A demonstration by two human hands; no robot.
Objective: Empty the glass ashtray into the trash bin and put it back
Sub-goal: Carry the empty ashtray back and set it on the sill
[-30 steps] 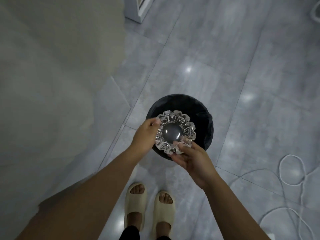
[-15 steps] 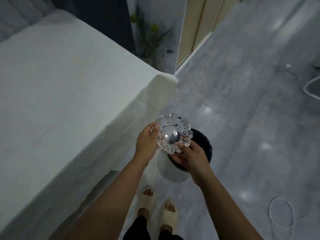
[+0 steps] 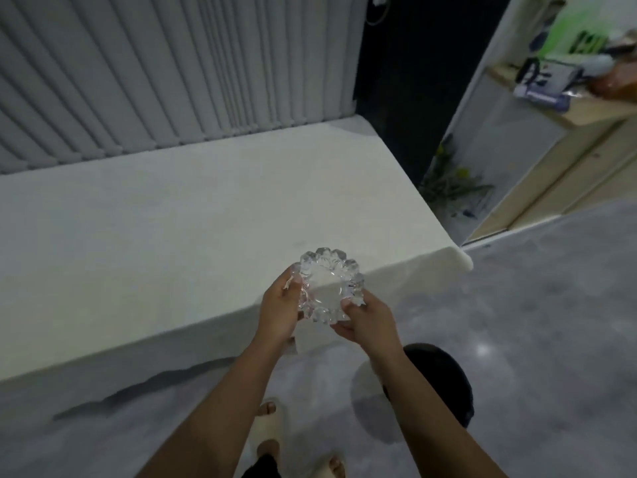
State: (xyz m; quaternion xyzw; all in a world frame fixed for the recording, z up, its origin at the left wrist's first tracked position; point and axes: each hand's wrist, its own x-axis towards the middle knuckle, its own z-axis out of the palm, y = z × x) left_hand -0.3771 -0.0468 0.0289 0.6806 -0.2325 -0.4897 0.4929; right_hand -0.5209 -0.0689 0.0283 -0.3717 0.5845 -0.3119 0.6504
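Observation:
The clear glass ashtray (image 3: 327, 286) with a scalloped rim is held in the air over the front edge of the white table (image 3: 172, 236). My left hand (image 3: 281, 310) grips its left rim and my right hand (image 3: 367, 320) grips its lower right rim. The ashtray's bowl looks empty and faces up. The black trash bin (image 3: 444, 381) stands on the grey floor below and to the right, partly hidden behind my right forearm.
A ribbed white wall panel (image 3: 172, 70) rises behind the table. To the right are a potted plant (image 3: 451, 188) and a wooden shelf unit (image 3: 558, 132) with items on it. My feet in pale slippers (image 3: 272, 429) stand on the tiled floor by the table.
The view has swung up from the bin to the table. Both hands have carried the ashtray away from above the bin, up and left to the table's edge.

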